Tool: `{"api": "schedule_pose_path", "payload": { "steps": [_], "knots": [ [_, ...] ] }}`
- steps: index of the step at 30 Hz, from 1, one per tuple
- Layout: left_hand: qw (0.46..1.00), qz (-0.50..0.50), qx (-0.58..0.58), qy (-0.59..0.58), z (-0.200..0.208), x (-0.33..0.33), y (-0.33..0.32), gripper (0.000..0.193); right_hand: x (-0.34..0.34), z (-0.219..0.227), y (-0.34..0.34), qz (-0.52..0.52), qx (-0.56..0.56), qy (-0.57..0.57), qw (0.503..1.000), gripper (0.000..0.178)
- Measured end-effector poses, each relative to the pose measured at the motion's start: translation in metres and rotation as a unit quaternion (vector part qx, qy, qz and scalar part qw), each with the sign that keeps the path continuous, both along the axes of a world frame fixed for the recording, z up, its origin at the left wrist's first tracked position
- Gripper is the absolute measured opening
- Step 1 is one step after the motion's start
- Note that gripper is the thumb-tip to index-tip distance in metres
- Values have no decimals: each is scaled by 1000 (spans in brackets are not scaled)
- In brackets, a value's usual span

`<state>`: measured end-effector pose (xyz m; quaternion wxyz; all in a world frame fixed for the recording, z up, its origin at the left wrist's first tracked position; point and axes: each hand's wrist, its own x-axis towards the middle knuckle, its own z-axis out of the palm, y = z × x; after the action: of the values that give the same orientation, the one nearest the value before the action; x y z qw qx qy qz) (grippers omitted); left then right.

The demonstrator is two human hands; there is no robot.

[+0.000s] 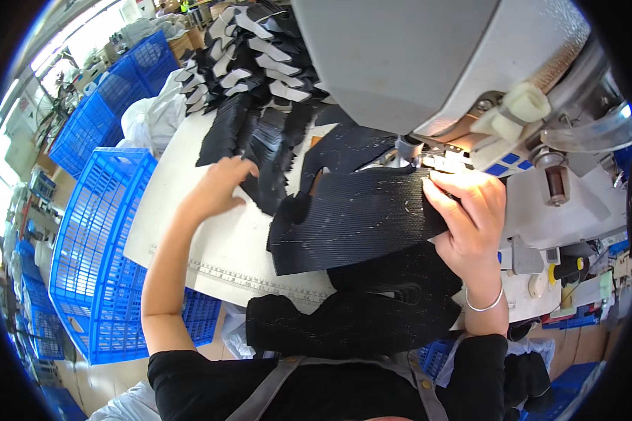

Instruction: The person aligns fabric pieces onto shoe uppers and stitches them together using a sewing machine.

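A ribbed black fabric piece lies under the sewing machine head, its right end beside the presser foot. My right hand grips that end, with bent fingers on top by the lit needle area. My left hand hangs over the white tabletop, fingers curved and thumb apart, holding nothing. Its fingertips reach the edge of a fanned stack of black pieces; whether they touch is unclear. Another black piece with a slot drapes over the table's front edge, below the ribbed one.
Behind the stack rises a pile of black pieces with pale grey parts. A blue plastic crate stands against the table's left side. A ruler strip runs along the front edge. At right sits a black thread spool.
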<state>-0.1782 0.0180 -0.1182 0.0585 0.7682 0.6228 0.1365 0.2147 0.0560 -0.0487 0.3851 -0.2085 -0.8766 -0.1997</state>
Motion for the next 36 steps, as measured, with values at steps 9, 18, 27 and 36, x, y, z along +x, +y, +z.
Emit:
{"api": "schedule_pose_path", "payload": {
  "steps": [9, 18, 27, 36],
  "knots": [
    [989, -92, 69, 87, -25, 11, -4, 55, 1, 1, -5, -11, -17, -27, 999, 49],
    [972, -192, 46, 125, -22, 10, 20, 41, 3, 1, -18, -35, -46, -38, 998, 51],
    [994, 8, 96, -50, -6, 11, 2, 34, 19, -22, -41, 97, 7, 7, 995, 34],
    [852, -132, -9, -507, 70, 154, -22, 12, -9, -37, -32, 187, -495, 92, 843, 28]
  ]
}}
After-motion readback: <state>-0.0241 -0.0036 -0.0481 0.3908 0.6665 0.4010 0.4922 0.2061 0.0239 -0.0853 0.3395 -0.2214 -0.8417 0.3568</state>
